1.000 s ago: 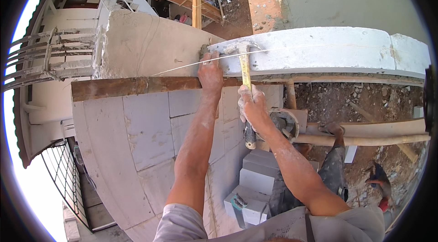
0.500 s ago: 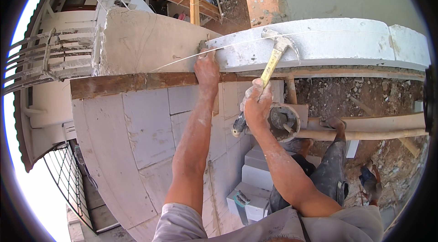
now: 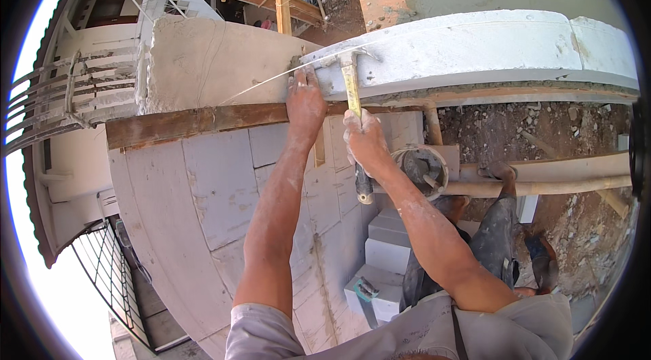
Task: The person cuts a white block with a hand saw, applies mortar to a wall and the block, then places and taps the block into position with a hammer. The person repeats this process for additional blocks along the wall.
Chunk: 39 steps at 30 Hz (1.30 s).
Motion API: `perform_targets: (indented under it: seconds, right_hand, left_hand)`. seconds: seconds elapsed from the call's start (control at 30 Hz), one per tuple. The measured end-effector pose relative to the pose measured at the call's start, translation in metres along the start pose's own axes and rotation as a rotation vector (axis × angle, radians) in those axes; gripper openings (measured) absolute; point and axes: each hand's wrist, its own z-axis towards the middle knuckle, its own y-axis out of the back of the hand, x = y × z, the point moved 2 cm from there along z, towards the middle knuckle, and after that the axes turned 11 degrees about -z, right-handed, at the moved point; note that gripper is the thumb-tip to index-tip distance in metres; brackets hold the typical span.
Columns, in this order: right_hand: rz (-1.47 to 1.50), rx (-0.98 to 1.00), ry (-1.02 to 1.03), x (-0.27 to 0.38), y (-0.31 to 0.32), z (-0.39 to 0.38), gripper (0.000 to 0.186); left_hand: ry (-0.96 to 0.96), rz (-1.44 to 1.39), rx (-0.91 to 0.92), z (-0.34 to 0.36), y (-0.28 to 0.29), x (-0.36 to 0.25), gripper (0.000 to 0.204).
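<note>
Right hand (image 3: 366,140) and hammer (image 3: 351,92) are joined in a firm grip: the fingers are wrapped around the middle of the handle, and the dark butt end is left sticking out below the fist, toward the body. The hammer's long axis is pointed away from the person, with its top leaned slightly to the left. Its head is carried ahead of the right hand, over the left end of a long white block (image 3: 468,45), and is placed in front of a pale string (image 3: 271,79) or right at it. Whether the block is touched by the head cannot be told from this angle.

The block is laid crosswise beyond both hands, mostly ahead and to the right, so its length is crossed by the hammer nearly square. The left hand (image 3: 306,109) is set nearer to the block, at its left end, where it is met by a concrete beam (image 3: 217,65). Two fingers are seen stretched forward, close together; whether anything is pinched by them cannot be told. A brown plank (image 3: 203,121) is passed over by the left wrist. Beside the right forearm, lower down, a round bucket (image 3: 444,171) is placed, well apart from the hammer's head.
</note>
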Motion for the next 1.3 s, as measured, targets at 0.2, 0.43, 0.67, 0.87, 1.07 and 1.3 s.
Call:
perform_targets:
  seconds: [0.2,0.43,0.67,0.87,1.07,1.3]
  right_hand:
    - [0.127,-0.411,0.064,-0.004,0.006,-0.005,0.021]
    - [0.395,0.043,-0.147,0.028,0.034,-0.019,0.030]
    - [-0.039,-0.023,0.023,0.013,0.009,0.000,0.034]
    - [0.120,-0.358,-0.096,0.010,0.007,-0.022,0.032]
    - [0.310,0.088,-0.149,0.015,0.018,-0.023,0.034]
    - [-0.350,-0.467,0.299,0.000,-0.016,-0.006,0.028]
  left_hand:
    - [-0.097,0.047,-0.040,0.001,-0.002,0.001,0.053]
    - [0.048,0.034,0.055,-0.007,-0.002,0.008,0.054]
    - [0.062,0.041,0.230,0.014,0.018,0.000,0.049]
    - [-0.043,0.072,0.152,0.010,0.016,0.006,0.050]
    - [-0.008,0.067,0.171,0.007,0.015,0.014,0.052]
    - [0.025,0.110,0.208,0.011,0.009,0.007,0.053]
